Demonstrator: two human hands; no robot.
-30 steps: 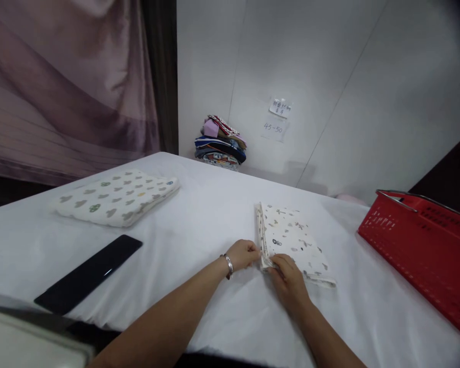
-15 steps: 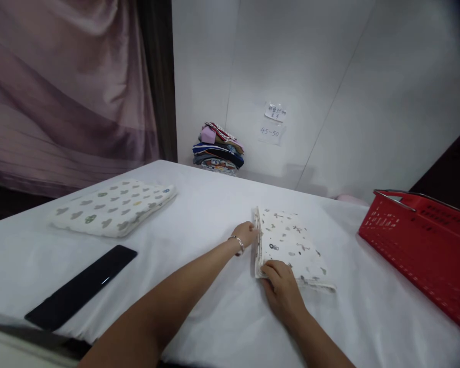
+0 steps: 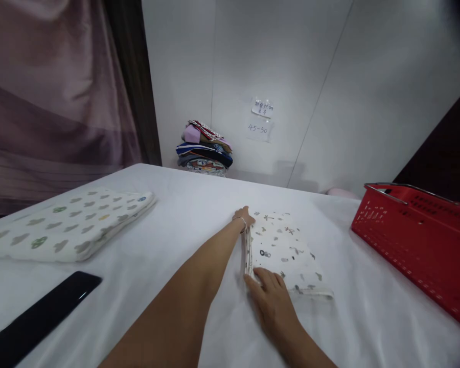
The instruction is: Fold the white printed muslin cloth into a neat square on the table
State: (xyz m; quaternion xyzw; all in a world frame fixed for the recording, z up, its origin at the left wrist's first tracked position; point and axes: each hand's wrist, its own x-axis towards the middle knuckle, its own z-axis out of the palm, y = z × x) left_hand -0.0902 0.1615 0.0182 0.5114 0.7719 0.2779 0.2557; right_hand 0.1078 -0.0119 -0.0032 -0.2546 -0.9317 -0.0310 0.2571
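left arm [image 3: 180, 296]: one, bare, extended well forward. left hand [image 3: 244, 216]: farther from the body, back uppermost, grip unclear. right arm [image 3: 304, 347]: one, bare, forearm slanting in from below. right hand [image 3: 272, 299]: nearer, fingers loosely bent, thumb leftmost.

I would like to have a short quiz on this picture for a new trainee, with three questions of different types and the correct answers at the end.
1. True or false: the right hand is at the near left corner of the folded cloth with small scattered pictures.

2. Choose one. What is on the right of that cloth?
A) a flat black thing
B) a red basket
C) a pile of folded cloths

3. Fill the gap (near or far): the left hand is at the ____ left corner of the same cloth.

Key: 1. True. 2. B. 3. far.
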